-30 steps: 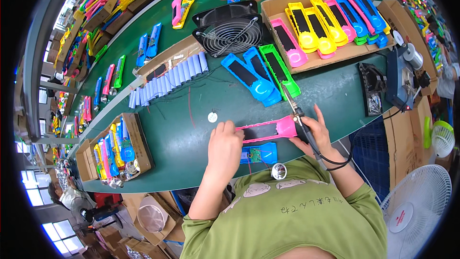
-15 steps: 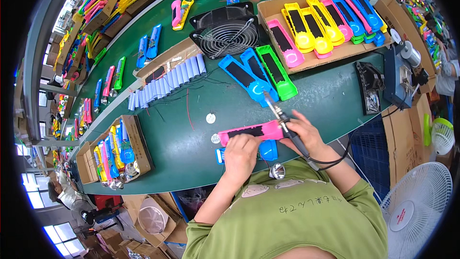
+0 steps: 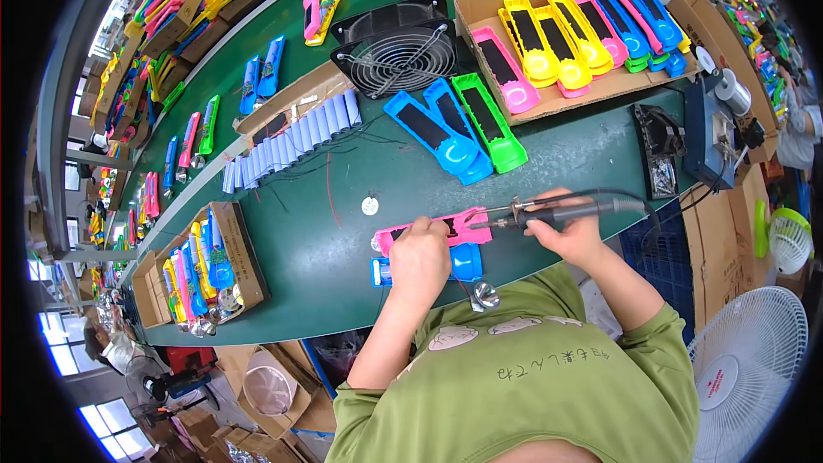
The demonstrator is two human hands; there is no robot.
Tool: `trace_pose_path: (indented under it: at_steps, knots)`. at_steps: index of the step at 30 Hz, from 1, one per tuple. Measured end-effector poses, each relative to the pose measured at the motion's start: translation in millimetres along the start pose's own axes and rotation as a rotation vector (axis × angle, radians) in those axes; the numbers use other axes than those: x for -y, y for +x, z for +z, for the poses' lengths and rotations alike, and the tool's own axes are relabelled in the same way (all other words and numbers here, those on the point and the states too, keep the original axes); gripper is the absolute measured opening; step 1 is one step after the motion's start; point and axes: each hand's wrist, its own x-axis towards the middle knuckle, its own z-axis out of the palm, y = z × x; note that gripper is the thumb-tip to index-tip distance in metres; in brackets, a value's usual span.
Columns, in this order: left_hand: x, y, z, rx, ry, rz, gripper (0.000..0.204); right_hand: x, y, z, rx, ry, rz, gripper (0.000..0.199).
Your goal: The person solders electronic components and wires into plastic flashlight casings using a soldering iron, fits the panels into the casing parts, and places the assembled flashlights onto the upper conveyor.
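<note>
My left hand [image 3: 419, 255] grips a pink plastic flashlight shell [image 3: 477, 227] with a dark strip inside it, its fingers curled over the middle. In my right hand [image 3: 573, 236] is a soldering iron [image 3: 549, 213] with a dark handle, held nearly level. Its tip points left, over the right end of the pink shell; whether they touch I cannot tell. Just below lies a blue shell [image 3: 465, 263], partly hidden by my left hand, with a silver reflector cup [image 3: 485, 295] beside it at the table edge. A round white sticker [image 3: 369, 206] lies to the upper left.
Beyond my hands are blue shells [image 3: 435, 139] and a green shell [image 3: 490, 124]. A black fan [image 3: 399, 60] and a carton of shells [image 3: 561, 109] stand farther back. Wired lilac cells [image 3: 296, 139] line the left; a soldering station [image 3: 708, 141] stands right. A carton [image 3: 254, 253] holds assembled pieces.
The soldering iron has swung from a steep slant to nearly level, and my right hand has moved right. My left hand and the pink shell have shifted slightly left.
</note>
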Motion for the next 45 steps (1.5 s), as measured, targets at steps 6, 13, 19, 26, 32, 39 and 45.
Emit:
trace_pose_path:
  at_steps: [6, 13, 19, 26, 32, 39, 45]
  knots:
    - [3.1, 4.2, 0.3, -0.003, -0.052, 0.005, 0.004, -16.5, -1.9, 12.5, 0.006, 0.392, 0.43, 0.019]
    - [3.3, 5.1, -3.3, 0.026, -0.078, -0.004, 0.005, -23.9, -0.2, 19.0, 0.011, 0.347, 0.406, 0.02]
    - [3.6, 5.4, -2.3, 0.05, -0.042, 0.002, 0.004, -24.3, -1.8, 21.1, 0.038, 0.354, 0.438, 0.017]
    - [3.5, 5.8, -2.4, 0.052, -0.047, 0.0, 0.003, -20.4, -2.3, 23.6, -0.041, 0.39, 0.478, 0.015]
    - [3.7, 6.2, -1.9, 0.046, -0.03, 0.014, 0.003, -13.3, -16.9, 24.5, -0.108, 0.414, 0.281, 0.019]
    - [1.3, 7.6, -1.3, 0.045, -0.01, 0.005, 0.004, -10.8, -20.3, 43.4, 0.113, -0.083, -0.206, 0.053]
    - [-1.2, 7.2, -4.1, 0.061, -0.008, -0.005, 0.008, -13.6, -18.5, 50.7, 0.337, -0.073, -0.19, 0.073]
